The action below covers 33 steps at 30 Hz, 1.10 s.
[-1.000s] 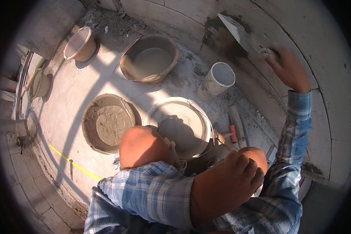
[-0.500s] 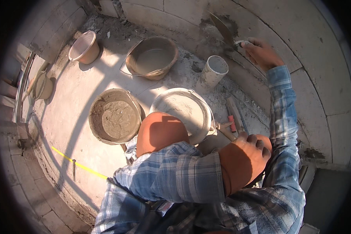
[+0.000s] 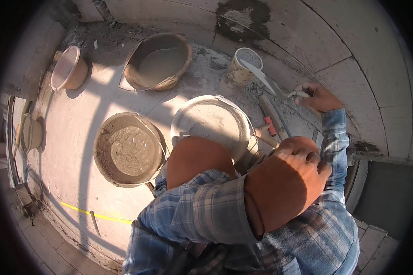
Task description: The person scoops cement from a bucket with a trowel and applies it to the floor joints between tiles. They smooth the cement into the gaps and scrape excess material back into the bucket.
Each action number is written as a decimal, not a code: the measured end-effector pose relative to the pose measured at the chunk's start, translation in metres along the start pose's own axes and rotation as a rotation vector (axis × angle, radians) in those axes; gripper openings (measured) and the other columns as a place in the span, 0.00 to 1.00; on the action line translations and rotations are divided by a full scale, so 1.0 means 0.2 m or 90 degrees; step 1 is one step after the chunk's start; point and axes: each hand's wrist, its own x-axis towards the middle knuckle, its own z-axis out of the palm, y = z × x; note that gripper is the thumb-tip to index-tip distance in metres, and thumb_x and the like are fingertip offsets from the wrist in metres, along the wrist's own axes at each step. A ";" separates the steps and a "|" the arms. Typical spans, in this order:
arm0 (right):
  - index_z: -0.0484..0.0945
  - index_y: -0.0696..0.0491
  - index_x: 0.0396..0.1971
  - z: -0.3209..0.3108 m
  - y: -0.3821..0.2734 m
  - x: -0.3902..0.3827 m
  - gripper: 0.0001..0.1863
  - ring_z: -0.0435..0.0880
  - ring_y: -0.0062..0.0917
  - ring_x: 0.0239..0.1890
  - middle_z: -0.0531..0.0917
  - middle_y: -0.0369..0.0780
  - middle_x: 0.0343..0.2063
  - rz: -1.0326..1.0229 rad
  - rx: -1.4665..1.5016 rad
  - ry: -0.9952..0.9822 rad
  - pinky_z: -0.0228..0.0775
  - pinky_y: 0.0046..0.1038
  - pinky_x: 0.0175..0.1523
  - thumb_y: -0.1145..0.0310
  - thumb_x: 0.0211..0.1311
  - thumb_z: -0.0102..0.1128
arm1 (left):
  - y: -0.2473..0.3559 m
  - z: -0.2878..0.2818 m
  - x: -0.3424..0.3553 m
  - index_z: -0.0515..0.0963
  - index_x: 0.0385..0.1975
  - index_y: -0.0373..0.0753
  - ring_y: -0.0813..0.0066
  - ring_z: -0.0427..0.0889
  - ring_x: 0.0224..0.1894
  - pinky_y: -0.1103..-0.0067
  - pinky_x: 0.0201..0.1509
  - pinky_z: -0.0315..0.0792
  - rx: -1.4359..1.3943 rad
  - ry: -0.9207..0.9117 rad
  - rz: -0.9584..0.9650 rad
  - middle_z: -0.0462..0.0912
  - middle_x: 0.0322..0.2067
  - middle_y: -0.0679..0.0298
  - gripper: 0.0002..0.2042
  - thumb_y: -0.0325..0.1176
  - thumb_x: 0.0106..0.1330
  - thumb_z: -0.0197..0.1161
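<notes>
My right hand [image 3: 323,97] is closed round the handle of a pointed trowel [image 3: 266,81]. The trowel's long pale blade reaches left, in line with the rim of a mortar-smeared cylindrical container [image 3: 238,73]; whether they touch I cannot tell. My left hand [image 3: 284,185] rests bent over my right knee, fingers slightly apart and tips hidden, with nothing seen in it. Just past my knees stands a bucket of pale powder [image 3: 174,120], and left of it a bucket of wet grey mortar [image 3: 99,144]. On the block wall above the cylinder is a dark wet patch [image 3: 261,16].
A wide bucket of murky water [image 3: 186,39] stands farther back, with a small pale bucket [image 3: 79,75] to its left. Another bucket [image 3: 32,133] is at the far left. A red-handled tool [image 3: 270,126] lies beside the wall. A yellow strip [image 3: 110,217] crosses the floor.
My right hand has brought the trowel down from the wall to near the cylinder, uncovering the wet patch. The view has shifted; my left hand stays on the knee.
</notes>
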 end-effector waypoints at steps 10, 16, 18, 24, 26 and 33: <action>0.78 0.53 0.42 1.26 0.97 -0.50 0.19 0.81 0.41 0.43 0.83 0.46 0.37 0.089 0.088 0.277 0.72 0.35 0.48 0.70 0.46 0.66 | -0.07 -0.04 0.07 0.67 0.57 0.32 0.59 0.82 0.42 0.68 0.47 0.76 -0.142 -0.122 -0.269 0.76 0.48 0.49 0.26 0.33 0.61 0.66; 0.77 0.56 0.33 1.28 1.04 -0.50 0.13 0.79 0.44 0.36 0.80 0.47 0.31 0.143 0.196 0.441 0.70 0.38 0.41 0.60 0.58 0.61 | -0.22 -0.17 0.14 0.66 0.62 0.30 0.62 0.73 0.57 0.67 0.65 0.61 0.153 -0.098 -0.336 0.75 0.52 0.52 0.26 0.42 0.70 0.56; 0.77 0.59 0.26 1.16 1.15 -0.69 0.16 0.77 0.45 0.29 0.77 0.49 0.24 0.293 0.207 0.505 0.68 0.39 0.37 0.59 0.62 0.59 | -0.33 -0.20 0.13 0.67 0.62 0.32 0.64 0.73 0.58 0.68 0.65 0.61 0.171 -0.059 -0.456 0.75 0.55 0.53 0.25 0.43 0.72 0.56; 0.79 0.58 0.28 1.09 1.80 -1.37 0.18 0.80 0.45 0.34 0.80 0.50 0.32 0.571 0.066 0.685 0.72 0.39 0.41 0.57 0.65 0.58 | -0.42 -0.25 0.27 0.80 0.44 0.32 0.64 0.83 0.38 0.73 0.44 0.77 0.428 0.047 -0.309 0.85 0.37 0.55 0.18 0.36 0.59 0.71; 0.77 0.57 0.26 1.20 1.99 -1.65 0.19 0.80 0.34 0.23 0.80 0.43 0.19 0.614 0.063 0.774 0.71 0.33 0.33 0.55 0.66 0.59 | -0.42 -0.26 0.31 0.81 0.42 0.31 0.62 0.84 0.39 0.71 0.46 0.77 0.400 0.081 -0.337 0.85 0.38 0.52 0.16 0.35 0.60 0.71; 0.80 0.49 0.43 1.50 1.87 -2.36 0.15 0.85 0.30 0.33 0.85 0.39 0.33 0.805 -0.095 0.573 0.77 0.31 0.43 0.77 0.54 0.58 | -0.73 -0.66 0.16 0.71 0.57 0.32 0.60 0.78 0.52 0.67 0.52 0.75 0.469 -0.023 -0.522 0.77 0.51 0.51 0.23 0.45 0.72 0.53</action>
